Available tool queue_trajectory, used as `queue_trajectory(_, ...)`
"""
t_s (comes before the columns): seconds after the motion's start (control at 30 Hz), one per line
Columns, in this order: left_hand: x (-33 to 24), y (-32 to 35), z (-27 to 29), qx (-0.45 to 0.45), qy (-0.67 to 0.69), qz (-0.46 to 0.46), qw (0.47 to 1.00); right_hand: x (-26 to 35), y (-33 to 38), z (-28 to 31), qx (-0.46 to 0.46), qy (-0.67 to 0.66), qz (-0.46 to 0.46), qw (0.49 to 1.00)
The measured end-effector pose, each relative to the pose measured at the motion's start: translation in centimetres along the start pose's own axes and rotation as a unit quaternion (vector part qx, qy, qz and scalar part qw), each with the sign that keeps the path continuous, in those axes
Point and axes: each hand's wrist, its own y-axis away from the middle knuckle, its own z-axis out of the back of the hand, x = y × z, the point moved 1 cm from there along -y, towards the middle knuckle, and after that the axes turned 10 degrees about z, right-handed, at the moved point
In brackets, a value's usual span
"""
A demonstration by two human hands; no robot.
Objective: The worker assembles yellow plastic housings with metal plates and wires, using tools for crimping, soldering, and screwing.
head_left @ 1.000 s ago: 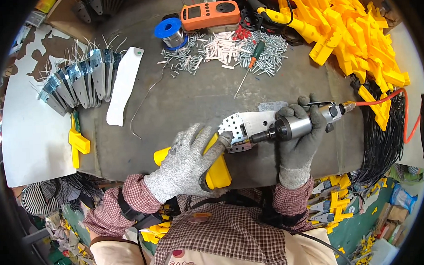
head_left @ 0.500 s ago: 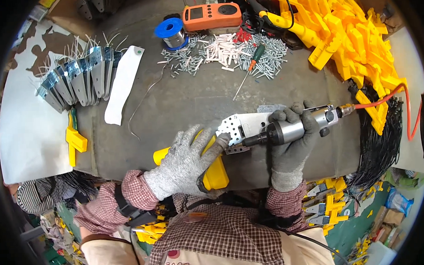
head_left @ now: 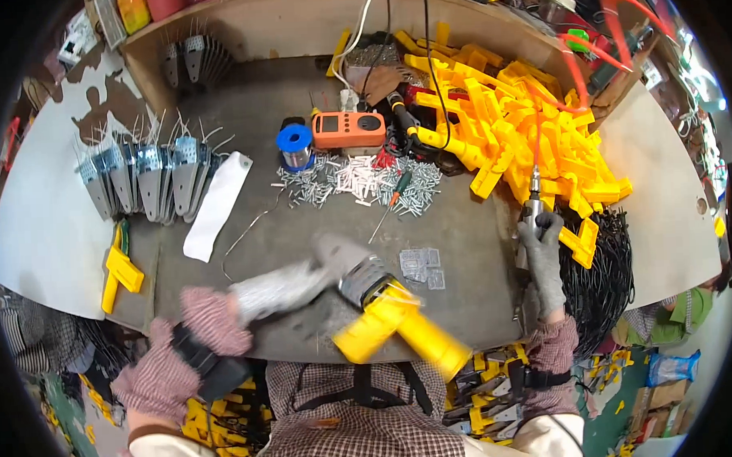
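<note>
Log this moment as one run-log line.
left hand: gloved, holding yellow plastic part, motion-blurred | right hand: gloved, gripping metal power tool upright at bench's right edge | bench: small metal plates lying loose

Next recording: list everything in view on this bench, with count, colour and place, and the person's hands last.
yellow part: one, blurred, near edge, in left hand
power tool: one, silver, right side, in right hand
yellow plastic parts: large heap, far right
black wire bundle: one mass, right edge
orange meter: one, far centre
blue solder spool: one, left of meter
small white and metal pieces: scattered pile, centre
screwdriver: one, green and red, in that pile
metal brackets: a row, grey, left
white strip: one, beside brackets
left hand: grey glove, blurred
right hand: grey glove, gripping tool
</note>
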Motion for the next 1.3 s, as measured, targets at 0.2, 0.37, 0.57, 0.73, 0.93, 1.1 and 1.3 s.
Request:
queue_trajectory(0.2, -5.7, -4.4, 2.7, -0.206, -0.314, -0.083, 0.923, 11.0, 2.6, -0.4, 0.026, 0.237, 0.206, 0.949)
queue_trajectory(0.37, -3.6, -14.1, 0.6, -0.163, -0.379, -0.04, 0.91, 9.1, 10.4, -6.6, 0.468, 0.166, 0.438, 0.749)
queue_trajectory(0.57, -2.6, -14.2, 1.6, -0.187, -0.391, -0.059, 0.899, 9.8, 5.7, -8.7, 0.388, 0.104, 0.532, 0.745)
queue_trajectory(0.73, -2.6, -8.4, 2.4, -0.235, -0.203, -0.003, 0.951, 1.1, 1.9, 9.9, 0.068, 0.454, 0.189, 0.868)
queue_trajectory(0.93, -2.0, -6.4, 0.1, -0.12, 0.059, 0.013, 0.991, -10.1, -2.6, 26.7, -0.166, 0.523, -0.05, 0.834)
queue_trajectory(1.1, -2.4, -4.6, -1.5, -0.177, -0.096, -0.101, 0.974, -9.0, -4.1, 27.6, -0.088, 0.488, 0.057, 0.866)
queue_trajectory(1.3, -3.0, -2.4, -2.0, -0.187, -0.085, -0.062, 0.977, 6.4, -1.0, 18.5, -0.002, 0.2, -0.004, 0.98)
